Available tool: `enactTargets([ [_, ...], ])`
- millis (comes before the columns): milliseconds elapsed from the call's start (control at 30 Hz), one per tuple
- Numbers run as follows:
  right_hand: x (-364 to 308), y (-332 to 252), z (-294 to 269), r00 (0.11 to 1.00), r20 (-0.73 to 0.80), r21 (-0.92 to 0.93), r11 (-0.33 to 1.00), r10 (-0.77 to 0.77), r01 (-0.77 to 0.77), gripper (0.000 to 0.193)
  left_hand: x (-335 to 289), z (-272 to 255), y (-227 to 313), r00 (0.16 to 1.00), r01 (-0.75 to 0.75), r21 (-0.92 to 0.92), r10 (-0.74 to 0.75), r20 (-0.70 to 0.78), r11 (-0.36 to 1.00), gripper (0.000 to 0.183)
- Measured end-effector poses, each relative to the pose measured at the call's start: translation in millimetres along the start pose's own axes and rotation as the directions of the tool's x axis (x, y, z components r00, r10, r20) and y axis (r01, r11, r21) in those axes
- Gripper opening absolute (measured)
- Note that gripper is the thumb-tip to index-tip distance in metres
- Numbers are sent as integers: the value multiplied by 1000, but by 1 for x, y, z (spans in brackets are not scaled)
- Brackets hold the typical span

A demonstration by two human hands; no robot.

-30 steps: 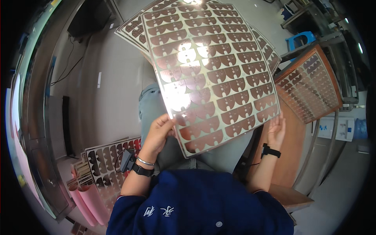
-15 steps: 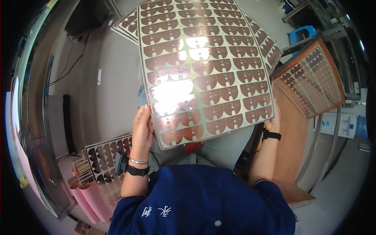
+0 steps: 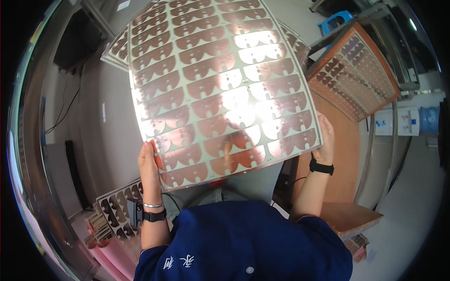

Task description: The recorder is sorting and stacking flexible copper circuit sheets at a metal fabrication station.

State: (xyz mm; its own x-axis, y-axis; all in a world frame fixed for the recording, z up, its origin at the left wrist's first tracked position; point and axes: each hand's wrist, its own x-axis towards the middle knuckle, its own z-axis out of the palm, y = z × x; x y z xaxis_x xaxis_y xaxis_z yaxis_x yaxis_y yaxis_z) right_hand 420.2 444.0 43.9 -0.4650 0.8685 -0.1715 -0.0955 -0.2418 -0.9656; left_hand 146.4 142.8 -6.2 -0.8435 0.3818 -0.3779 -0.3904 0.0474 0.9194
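While the left hand (image 3: pixel 149 166), part-closed, holds its left edge and the right hand (image 3: pixel 324 140), half-curled, its lower right corner, a sheet (image 3: pixel 206 105) spans them above the lap (image 3: pixel 255 177), where an uneven grip could let it slip and scuff the stack (image 3: pixel 115 52) beyond.

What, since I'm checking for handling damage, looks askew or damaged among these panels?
The rear panels look askew: behind the held copper-patterned panel, their corners jut out at both sides instead of lining up with it. I see no clear damage, though bright glare hides part of the held panel's face.
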Motion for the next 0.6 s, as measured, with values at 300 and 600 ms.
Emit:
enactTargets([
  [300, -7, -17, 1, 996, 11, -65, 994, -87, 88, 31, 4, -9, -10, 999, 39, -41, -39, 20, 998, 30],
  [600, -7, 3, -19, 993, 117, 74, 997, 6, -15, 32, 6, -26, -7, 991, -111, 7, 110, 79, 994, 21],
])
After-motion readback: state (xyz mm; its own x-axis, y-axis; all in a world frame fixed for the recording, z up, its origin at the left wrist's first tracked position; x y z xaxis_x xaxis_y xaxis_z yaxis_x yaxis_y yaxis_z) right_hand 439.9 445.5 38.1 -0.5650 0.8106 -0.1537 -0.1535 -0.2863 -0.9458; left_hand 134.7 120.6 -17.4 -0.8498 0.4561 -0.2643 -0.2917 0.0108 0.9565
